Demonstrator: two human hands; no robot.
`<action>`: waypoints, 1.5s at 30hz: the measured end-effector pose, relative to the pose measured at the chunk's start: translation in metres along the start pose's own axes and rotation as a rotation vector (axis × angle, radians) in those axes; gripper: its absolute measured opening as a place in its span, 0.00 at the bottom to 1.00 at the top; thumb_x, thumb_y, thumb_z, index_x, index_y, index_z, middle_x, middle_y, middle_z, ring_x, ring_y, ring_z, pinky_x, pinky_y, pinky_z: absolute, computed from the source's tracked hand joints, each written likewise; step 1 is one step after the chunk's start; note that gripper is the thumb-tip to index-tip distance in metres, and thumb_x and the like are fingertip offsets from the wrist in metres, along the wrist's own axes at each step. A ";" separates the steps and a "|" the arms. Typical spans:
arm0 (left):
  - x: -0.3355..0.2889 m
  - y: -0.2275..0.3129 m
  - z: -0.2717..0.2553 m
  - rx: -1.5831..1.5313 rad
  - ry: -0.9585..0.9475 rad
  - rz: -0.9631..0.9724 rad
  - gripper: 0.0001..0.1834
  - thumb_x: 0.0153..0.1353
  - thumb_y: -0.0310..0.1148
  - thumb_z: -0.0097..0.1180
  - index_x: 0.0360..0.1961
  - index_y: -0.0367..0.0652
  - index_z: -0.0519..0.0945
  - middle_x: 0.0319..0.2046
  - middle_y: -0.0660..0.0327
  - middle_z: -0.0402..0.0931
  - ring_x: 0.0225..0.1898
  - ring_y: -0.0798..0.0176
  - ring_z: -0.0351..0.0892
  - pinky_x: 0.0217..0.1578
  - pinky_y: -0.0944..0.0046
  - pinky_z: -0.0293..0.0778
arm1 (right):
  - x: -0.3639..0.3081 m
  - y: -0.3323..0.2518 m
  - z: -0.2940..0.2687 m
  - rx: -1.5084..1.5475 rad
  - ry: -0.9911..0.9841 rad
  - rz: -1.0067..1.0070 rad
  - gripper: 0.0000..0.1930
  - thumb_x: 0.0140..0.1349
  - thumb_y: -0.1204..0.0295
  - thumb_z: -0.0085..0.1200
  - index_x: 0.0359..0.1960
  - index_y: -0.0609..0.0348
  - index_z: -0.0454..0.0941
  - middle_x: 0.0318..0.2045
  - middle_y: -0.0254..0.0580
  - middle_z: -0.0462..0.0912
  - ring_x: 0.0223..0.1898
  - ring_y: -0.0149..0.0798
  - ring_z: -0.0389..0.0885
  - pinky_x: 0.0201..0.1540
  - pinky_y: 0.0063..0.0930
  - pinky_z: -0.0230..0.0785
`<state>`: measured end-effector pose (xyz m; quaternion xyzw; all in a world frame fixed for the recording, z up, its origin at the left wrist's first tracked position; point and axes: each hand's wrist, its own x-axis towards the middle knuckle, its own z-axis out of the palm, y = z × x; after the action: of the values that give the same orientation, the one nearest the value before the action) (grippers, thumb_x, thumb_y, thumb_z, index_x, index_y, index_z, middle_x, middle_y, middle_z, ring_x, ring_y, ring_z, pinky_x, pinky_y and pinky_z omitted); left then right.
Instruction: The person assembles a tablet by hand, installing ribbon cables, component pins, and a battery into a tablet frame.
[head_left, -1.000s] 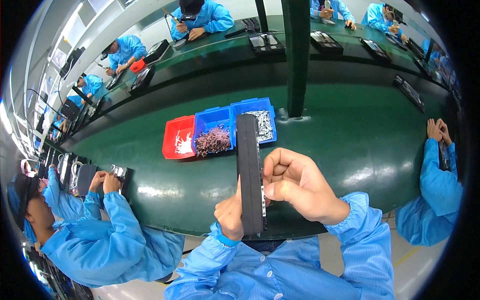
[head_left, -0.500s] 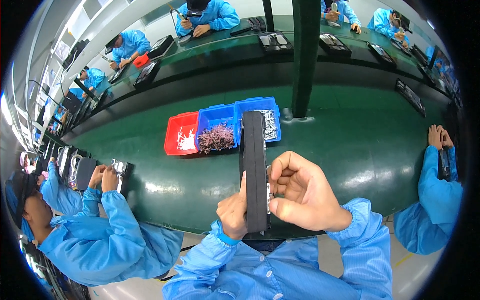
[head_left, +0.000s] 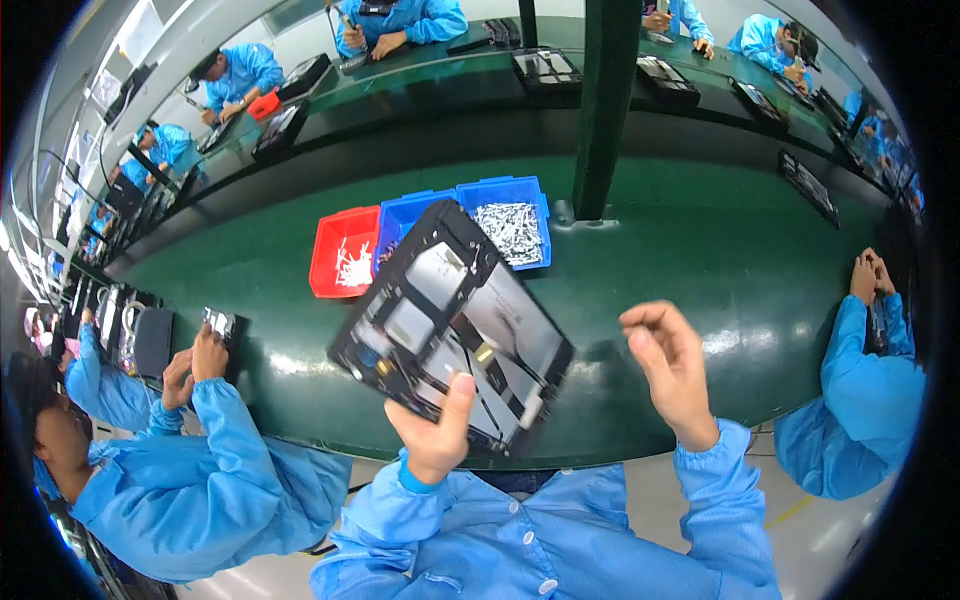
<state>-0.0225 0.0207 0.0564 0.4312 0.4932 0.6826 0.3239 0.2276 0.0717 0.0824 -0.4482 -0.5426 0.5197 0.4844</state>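
Note:
My left hand grips the lower edge of a flat black opened tablet-like device, its thumb lying over the frame. The device is tilted above the green bench, its inside turned up. Silver-grey panels, dark strips and a small yellow patch show in it. Off to its right, my right hand hovers apart from the device, fingers loosely bent and nothing visible in them. Behind the device stand a red bin of white slim pieces and a blue bin of silvery-white small parts. The device partly hides another blue bin between them.
A green post rises from the bench behind the bins. Co-workers in blue sit on my left and right, handling dark devices. Across a raised ledge, more people work among black devices. Another device lies at the far right.
The device has turned from edge-on to showing its inside, tilting left in my left hand. My right hand has come off its side and moved right. The whole view has shifted slightly.

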 end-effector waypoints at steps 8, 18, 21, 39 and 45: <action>0.029 0.016 0.032 -0.424 -0.453 -0.570 0.27 0.62 0.41 0.63 0.57 0.35 0.73 0.37 0.65 0.78 0.31 0.75 0.73 0.31 0.71 0.70 | -0.079 0.047 -0.015 0.462 0.019 0.215 0.30 0.65 0.53 0.55 0.57 0.67 0.68 0.33 0.47 0.83 0.17 0.37 0.80 0.12 0.26 0.71; 0.084 -0.043 -0.027 0.767 0.008 0.249 0.12 0.57 0.31 0.66 0.42 0.42 0.84 0.14 0.63 0.59 0.15 0.65 0.62 0.18 0.61 0.61 | -0.008 0.053 -0.076 0.528 0.579 0.028 0.15 0.72 0.57 0.48 0.43 0.56 0.76 0.32 0.40 0.83 0.14 0.28 0.66 0.15 0.20 0.57; 0.101 -0.045 -0.042 0.836 0.071 0.328 0.11 0.58 0.28 0.65 0.43 0.39 0.84 0.15 0.67 0.54 0.18 0.73 0.55 0.19 0.67 0.56 | 0.033 0.078 -0.119 0.508 0.461 0.078 0.15 0.69 0.57 0.52 0.41 0.57 0.75 0.32 0.37 0.82 0.16 0.29 0.68 0.17 0.21 0.59; 0.136 -0.050 -0.006 1.063 -0.142 0.471 0.06 0.61 0.32 0.61 0.39 0.44 0.84 0.29 0.57 0.73 0.29 0.51 0.78 0.29 0.55 0.74 | 0.208 0.119 -0.114 0.426 0.452 -0.190 0.27 0.66 0.75 0.51 0.64 0.78 0.61 0.55 0.61 0.75 0.62 0.50 0.73 0.67 0.37 0.65; 0.144 -0.047 -0.002 1.183 -0.236 0.503 0.06 0.61 0.33 0.61 0.36 0.43 0.85 0.29 0.56 0.73 0.30 0.49 0.78 0.30 0.54 0.74 | 0.192 0.119 -0.111 0.282 0.213 -0.211 0.13 0.66 0.77 0.50 0.48 0.71 0.80 0.57 0.54 0.77 0.59 0.43 0.76 0.64 0.34 0.68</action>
<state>-0.0841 0.1591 0.0503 0.7107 0.6310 0.2991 -0.0856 0.3112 0.2829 -0.0258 -0.3693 -0.4542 0.4865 0.6486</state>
